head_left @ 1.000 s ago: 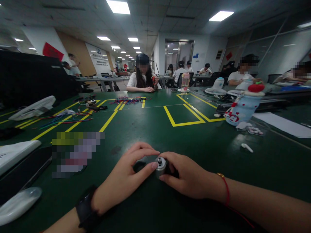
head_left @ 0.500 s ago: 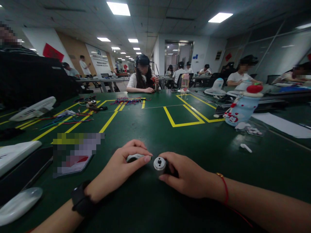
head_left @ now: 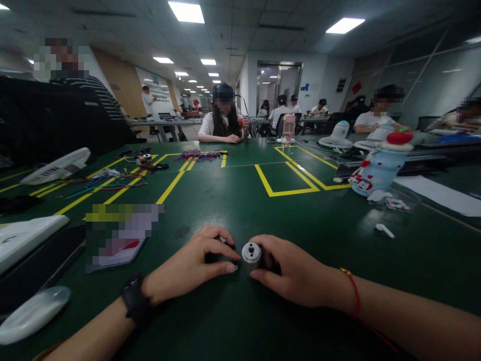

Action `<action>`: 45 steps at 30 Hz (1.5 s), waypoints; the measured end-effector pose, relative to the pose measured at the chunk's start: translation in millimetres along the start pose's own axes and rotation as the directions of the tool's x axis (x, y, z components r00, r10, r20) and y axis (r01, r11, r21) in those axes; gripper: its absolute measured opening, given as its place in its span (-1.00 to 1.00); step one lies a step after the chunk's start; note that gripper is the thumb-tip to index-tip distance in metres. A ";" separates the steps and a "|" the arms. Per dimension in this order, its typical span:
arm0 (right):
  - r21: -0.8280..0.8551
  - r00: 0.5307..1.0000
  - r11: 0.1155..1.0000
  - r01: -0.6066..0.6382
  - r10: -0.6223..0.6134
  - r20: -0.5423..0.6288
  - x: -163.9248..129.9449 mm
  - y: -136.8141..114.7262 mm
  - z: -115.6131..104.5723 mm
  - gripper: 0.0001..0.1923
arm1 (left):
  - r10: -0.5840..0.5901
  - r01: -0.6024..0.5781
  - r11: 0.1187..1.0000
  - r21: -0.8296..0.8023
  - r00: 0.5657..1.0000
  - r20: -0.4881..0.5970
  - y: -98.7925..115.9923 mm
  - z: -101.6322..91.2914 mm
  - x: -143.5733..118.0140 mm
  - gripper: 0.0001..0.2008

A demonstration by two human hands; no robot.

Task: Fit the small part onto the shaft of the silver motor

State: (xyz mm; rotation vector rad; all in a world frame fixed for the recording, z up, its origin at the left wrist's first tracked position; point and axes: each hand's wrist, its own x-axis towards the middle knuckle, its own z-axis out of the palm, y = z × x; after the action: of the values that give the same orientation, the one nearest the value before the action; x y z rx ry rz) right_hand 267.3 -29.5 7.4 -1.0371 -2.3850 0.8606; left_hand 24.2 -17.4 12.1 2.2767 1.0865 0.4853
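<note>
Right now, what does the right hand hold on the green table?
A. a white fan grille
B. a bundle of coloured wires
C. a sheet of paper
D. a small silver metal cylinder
D: the right hand grips a small silver metal cylinder on the green table, while the left hand sits beside it over a dark part that is mostly hidden.

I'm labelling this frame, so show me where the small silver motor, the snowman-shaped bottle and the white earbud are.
small silver motor [head_left: 251,252], head view, on its round end face.
snowman-shaped bottle [head_left: 379,168], head view, on its pale blue body.
white earbud [head_left: 385,230], head view, on its middle.
</note>
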 end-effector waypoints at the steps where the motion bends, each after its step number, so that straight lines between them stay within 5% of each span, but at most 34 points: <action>1: 0.002 1.000 1.000 0.002 -0.002 0.000 -0.1 -0.4 -0.4 -0.64 | -0.013 0.013 0.999 -0.034 1.000 -0.017 -0.8 -1.1 0.7 -0.85; 7: 0.010 1.000 1.000 -0.002 0.002 0.005 -0.7 -1.1 -1.9 -0.63 | -0.110 0.096 0.990 -0.106 0.985 -0.134 -10.7 -6.3 4.7 -0.78; 14: 0.035 1.000 0.999 -0.013 0.012 0.010 -0.9 -1.2 -2.6 -0.64 | -0.089 0.085 0.996 -0.034 0.983 -0.161 -17.9 -8.5 4.1 -0.78; 26: 0.028 1.000 1.000 -0.001 0.001 -0.007 -1.1 0.4 -0.6 -0.67 | -0.004 0.004 1.000 0.005 1.000 -0.028 4.4 5.2 -1.3 -0.87; 30: 0.015 1.000 1.000 0.004 -0.003 -0.014 0.1 0.8 0.2 -0.66 | -0.053 0.035 0.993 -0.116 0.986 -0.160 9.2 7.7 1.9 -0.88; 35: -0.021 0.999 0.999 0.026 -0.027 -0.028 1.5 -0.5 1.6 -0.71 | -0.090 0.027 0.989 -0.148 0.896 -0.435 22.5 9.0 3.8 -0.87; 45: -0.035 0.998 0.998 0.060 -0.061 -0.034 2.4 -2.1 2.7 -0.71 | 0.010 -0.050 0.994 -0.094 0.920 -0.392 38.5 16.7 2.9 -0.86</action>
State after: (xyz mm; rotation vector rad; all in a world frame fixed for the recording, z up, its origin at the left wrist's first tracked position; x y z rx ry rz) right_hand 263.1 -29.9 7.1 -0.9794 -2.3965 0.7763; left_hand 57.5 -40.3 23.6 2.1594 1.1817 1.0197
